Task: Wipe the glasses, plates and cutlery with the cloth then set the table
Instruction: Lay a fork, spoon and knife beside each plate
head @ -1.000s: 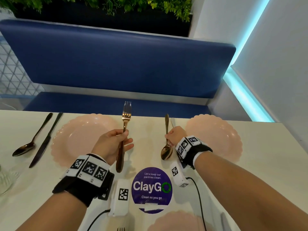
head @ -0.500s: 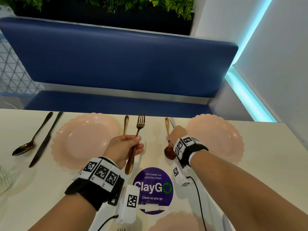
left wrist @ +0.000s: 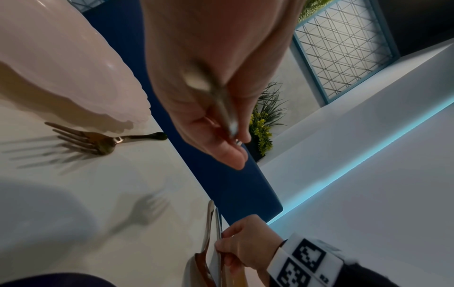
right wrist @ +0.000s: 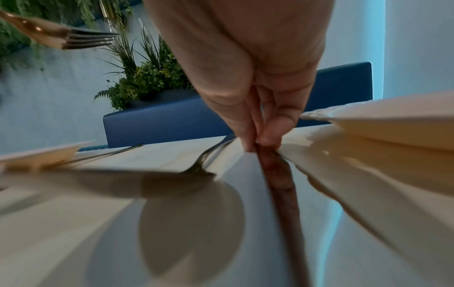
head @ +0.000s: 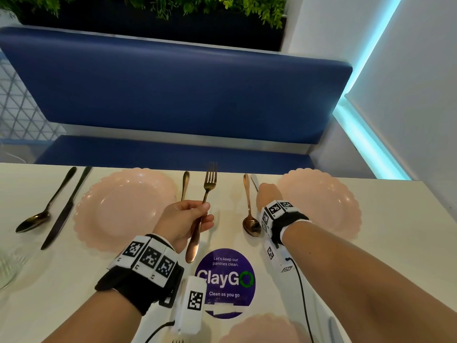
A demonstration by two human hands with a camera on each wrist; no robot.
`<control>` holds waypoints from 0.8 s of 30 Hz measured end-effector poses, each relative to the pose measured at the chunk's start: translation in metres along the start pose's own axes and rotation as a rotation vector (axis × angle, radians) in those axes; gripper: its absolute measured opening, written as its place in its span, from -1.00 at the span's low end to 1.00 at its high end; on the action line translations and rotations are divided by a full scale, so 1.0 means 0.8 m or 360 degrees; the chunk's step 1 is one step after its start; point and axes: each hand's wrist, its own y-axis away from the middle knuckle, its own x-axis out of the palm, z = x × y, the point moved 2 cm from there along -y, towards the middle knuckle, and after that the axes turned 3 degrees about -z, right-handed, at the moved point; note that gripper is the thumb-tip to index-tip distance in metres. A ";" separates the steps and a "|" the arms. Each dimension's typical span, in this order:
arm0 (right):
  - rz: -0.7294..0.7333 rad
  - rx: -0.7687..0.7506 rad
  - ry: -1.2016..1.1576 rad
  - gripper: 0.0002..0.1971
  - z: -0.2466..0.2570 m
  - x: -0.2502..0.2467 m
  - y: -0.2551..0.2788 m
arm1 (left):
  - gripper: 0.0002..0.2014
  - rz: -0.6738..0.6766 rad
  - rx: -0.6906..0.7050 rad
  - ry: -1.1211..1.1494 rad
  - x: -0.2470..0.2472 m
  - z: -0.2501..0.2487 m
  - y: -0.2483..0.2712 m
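Observation:
My left hand (head: 206,214) grips a copper fork (head: 209,179) by its stem, tines pointing away, lifted between the two far pink plates. A second fork (left wrist: 98,141) lies beside the left plate (head: 118,209). My right hand (head: 268,195) pinches a knife (right wrist: 280,186) that lies flat on the table just left of the right plate (head: 324,206). A copper spoon (head: 250,219) lies alongside the knife, free of the hand. In the head view the hand hides most of the knife. No cloth is in view.
A dark spoon (head: 37,219) and dark knife (head: 65,211) lie left of the left plate. A glass (head: 8,266) stands at the left edge. A purple ClayGo sticker (head: 225,280) is near me, with another plate (head: 259,329) at the bottom edge. A blue bench (head: 173,82) runs behind the table.
My left hand carried the fork to the right, uncovering the second fork by the left plate. My right hand shifted off the spoon onto the knife next to it.

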 end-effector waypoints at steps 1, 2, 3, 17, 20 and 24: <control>0.0001 -0.0009 -0.0010 -0.70 -0.001 0.000 0.000 | -0.94 0.0001 0.0002 -0.0004 0.000 0.000 0.001; -0.0004 -0.0012 -0.0023 -0.69 -0.002 0.000 -0.001 | -0.93 0.0000 0.0004 -0.0008 0.001 -0.001 0.001; -0.0007 -0.0013 -0.0033 -0.68 -0.002 0.000 -0.001 | -0.93 -0.0002 0.0007 -0.0011 0.001 -0.001 0.001; -0.0027 0.0033 -0.0122 -0.74 -0.003 0.000 -0.012 | -0.95 -0.0002 0.0025 0.0011 0.002 -0.001 0.000; -0.0025 0.0038 -0.0126 -0.73 -0.003 0.001 -0.012 | -0.94 0.0000 0.0025 0.0000 0.003 -0.002 0.000; -0.0020 0.0033 -0.0125 -0.73 -0.004 0.001 -0.012 | -0.93 -0.0002 0.0019 -0.0005 0.003 -0.002 -0.001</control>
